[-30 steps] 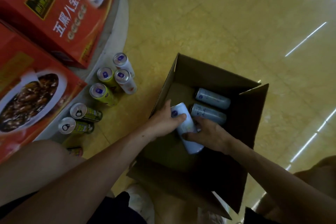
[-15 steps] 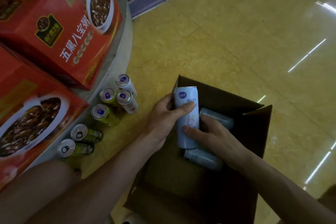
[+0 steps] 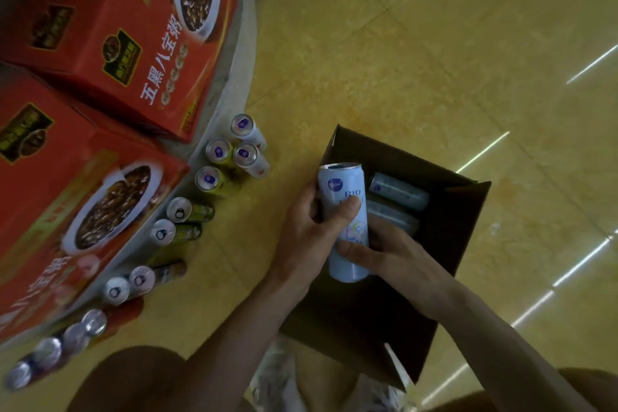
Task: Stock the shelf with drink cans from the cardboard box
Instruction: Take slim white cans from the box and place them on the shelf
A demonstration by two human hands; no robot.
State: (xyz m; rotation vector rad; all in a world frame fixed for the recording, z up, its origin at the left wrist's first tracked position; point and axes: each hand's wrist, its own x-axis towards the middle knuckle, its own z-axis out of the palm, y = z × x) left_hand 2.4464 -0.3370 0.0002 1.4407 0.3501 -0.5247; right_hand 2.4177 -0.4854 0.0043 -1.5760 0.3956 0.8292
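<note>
A tall pale blue drink can (image 3: 344, 197) is held upright over the open cardboard box (image 3: 465, 221). My left hand (image 3: 307, 234) grips its upper half from the left, thumb across the front. My right hand (image 3: 388, 254) holds its lower half from the right. Two more pale cans (image 3: 399, 191) lie on their sides inside the box. A row of standing cans (image 3: 217, 152) lines the floor along the curved base of the display at left.
Two large red food cartons (image 3: 110, 43) sit on the grey display platform (image 3: 240, 43) at left. Further cans (image 3: 115, 291) continue along its base toward the bottom left. My knees frame the bottom edge. Yellow tiled floor (image 3: 434, 60) spreads to the right.
Both hands lifted the pale blue can from lying in the box to upright above its left edge. The view has shifted, revealing more cans along the display base.
</note>
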